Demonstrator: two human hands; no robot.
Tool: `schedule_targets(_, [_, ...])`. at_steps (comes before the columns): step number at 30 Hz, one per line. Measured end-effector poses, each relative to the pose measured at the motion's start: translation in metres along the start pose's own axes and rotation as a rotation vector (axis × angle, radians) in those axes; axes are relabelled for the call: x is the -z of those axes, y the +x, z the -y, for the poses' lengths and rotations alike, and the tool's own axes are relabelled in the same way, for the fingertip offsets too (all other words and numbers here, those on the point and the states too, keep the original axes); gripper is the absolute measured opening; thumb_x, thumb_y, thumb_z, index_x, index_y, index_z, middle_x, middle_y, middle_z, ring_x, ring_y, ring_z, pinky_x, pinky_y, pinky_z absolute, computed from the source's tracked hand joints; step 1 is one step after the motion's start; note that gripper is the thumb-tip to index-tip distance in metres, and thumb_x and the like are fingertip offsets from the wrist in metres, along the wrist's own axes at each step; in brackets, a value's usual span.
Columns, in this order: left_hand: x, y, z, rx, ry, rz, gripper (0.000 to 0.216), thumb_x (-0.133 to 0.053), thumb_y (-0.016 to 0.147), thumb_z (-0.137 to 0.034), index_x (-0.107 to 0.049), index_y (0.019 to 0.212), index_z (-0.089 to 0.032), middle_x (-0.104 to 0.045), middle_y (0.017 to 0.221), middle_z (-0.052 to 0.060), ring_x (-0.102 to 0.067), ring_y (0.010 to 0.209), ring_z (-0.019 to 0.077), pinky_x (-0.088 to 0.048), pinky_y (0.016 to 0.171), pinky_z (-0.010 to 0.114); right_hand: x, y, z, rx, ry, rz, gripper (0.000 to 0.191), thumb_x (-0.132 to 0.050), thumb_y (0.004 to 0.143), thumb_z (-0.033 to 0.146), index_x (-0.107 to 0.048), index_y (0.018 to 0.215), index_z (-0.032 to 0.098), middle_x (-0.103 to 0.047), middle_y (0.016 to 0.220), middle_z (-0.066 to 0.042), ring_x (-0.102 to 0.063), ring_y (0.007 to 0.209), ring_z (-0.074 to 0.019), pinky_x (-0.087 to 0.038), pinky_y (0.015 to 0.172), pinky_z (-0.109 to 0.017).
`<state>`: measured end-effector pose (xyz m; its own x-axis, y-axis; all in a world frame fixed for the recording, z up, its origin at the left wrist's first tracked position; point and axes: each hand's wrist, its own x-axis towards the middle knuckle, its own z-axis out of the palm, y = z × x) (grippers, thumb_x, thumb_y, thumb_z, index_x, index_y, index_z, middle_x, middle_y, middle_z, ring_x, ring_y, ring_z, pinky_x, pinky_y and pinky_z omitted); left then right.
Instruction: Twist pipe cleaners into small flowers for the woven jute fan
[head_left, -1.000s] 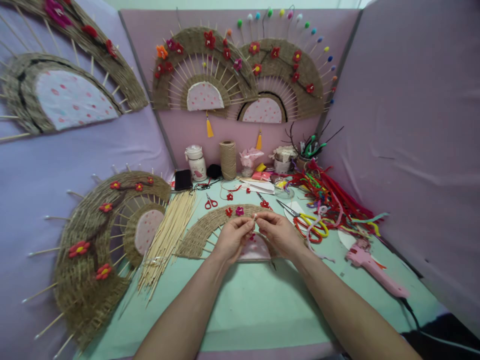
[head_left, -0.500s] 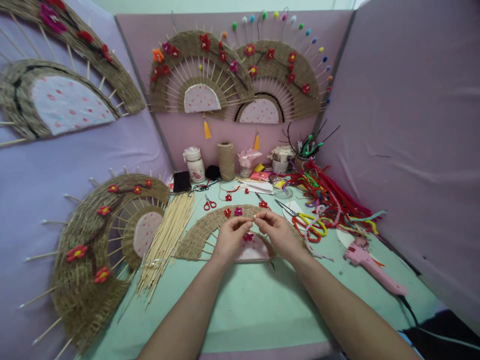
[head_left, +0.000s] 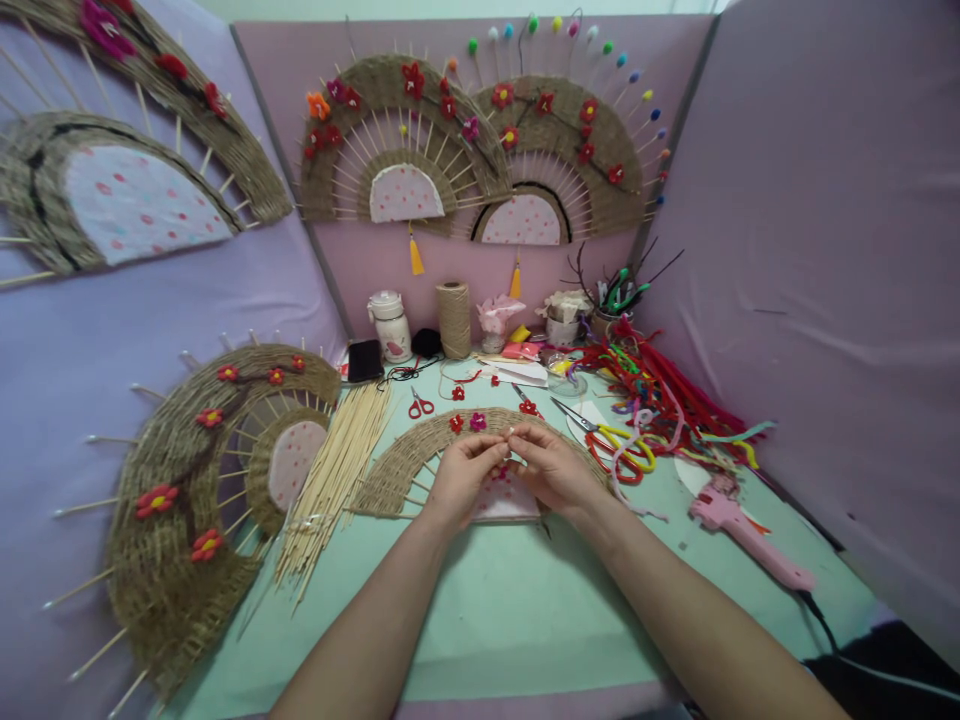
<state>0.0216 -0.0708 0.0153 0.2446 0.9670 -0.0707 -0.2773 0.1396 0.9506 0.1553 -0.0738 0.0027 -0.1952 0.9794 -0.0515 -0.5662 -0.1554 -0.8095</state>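
Note:
My left hand [head_left: 469,478] and my right hand [head_left: 553,468] meet fingertip to fingertip, both pinched closed. A tiny whitish bit shows between the fingertips, too small to name. Below them lies a woven twine fan [head_left: 397,465] on the table, with thin stick ribs and a pink-dotted white half-round centre [head_left: 504,505]. On its upper band sit a red flower [head_left: 456,424] and a magenta flower [head_left: 478,422]. Another small flower on the centre is mostly covered by my fingers. The fan's right part is hidden behind my right hand.
Right of the fan lie scissors [head_left: 619,447], pipe cleaners [head_left: 675,390] and a pink glue gun [head_left: 750,540]. A bundle of thin sticks [head_left: 337,480] and small red scissors [head_left: 420,403] are at left. Behind stand a twine spool [head_left: 453,320] and a white bottle [head_left: 390,325].
The fingers of my right hand have shifted slightly, and the flower beneath is more covered. Both hands stay together above the fan. The view has moved a little.

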Motion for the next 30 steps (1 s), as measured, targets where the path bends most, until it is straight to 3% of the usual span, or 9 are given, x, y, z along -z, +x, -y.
schedule_targets(9, [0.007, 0.002, -0.001, 0.000, 0.080, 0.028, 0.026, -0.073, 0.062, -0.035, -0.067, 0.074, -0.013, -0.056, 0.063, -0.001, -0.043, 0.054, 0.0063, -0.033, 0.053, 0.019, 0.000, -0.001, 0.000, -0.010, -0.038, -0.016, 0.021, -0.077, 0.061, 0.027, -0.064, 0.076, 0.020, -0.061, 0.073, 0.003, -0.055, 0.069, -0.0112, -0.043, 0.067, -0.025])
schedule_targets(20, [0.016, 0.000, -0.009, 0.067, 0.252, 0.107, 0.022, -0.069, 0.065, -0.034, -0.067, 0.072, -0.013, -0.059, 0.063, 0.001, -0.046, 0.055, 0.0073, -0.034, 0.054, 0.020, 0.000, -0.006, 0.019, 0.142, -0.635, -0.061, 0.021, -0.067, 0.068, 0.038, -0.063, 0.072, 0.017, -0.060, 0.069, 0.002, -0.052, 0.064, -0.0113, -0.040, 0.064, -0.024])
schedule_targets(27, [0.023, 0.000, -0.018, 0.117, 0.453, 0.164, 0.020, -0.065, 0.066, -0.032, -0.067, 0.073, -0.013, -0.060, 0.061, 0.001, -0.047, 0.052, 0.0085, -0.032, 0.049, 0.020, -0.002, -0.009, 0.020, 0.164, -0.800, 0.000, 0.017, -0.060, 0.073, 0.033, -0.062, 0.072, 0.016, -0.059, 0.069, 0.001, -0.052, 0.062, -0.0112, -0.040, 0.060, -0.023])
schedule_targets(30, [0.023, 0.000, -0.022, 0.061, 0.623, 0.163, 0.018, -0.060, 0.069, -0.031, -0.066, 0.069, -0.014, -0.060, 0.060, 0.001, -0.048, 0.052, 0.0099, -0.033, 0.049, 0.021, -0.004, -0.010, 0.019, 0.185, -0.911, 0.003, 0.017, -0.058, 0.074, 0.032, -0.061, 0.070, 0.017, -0.059, 0.067, 0.001, -0.050, 0.060, -0.0114, -0.039, 0.058, -0.023])
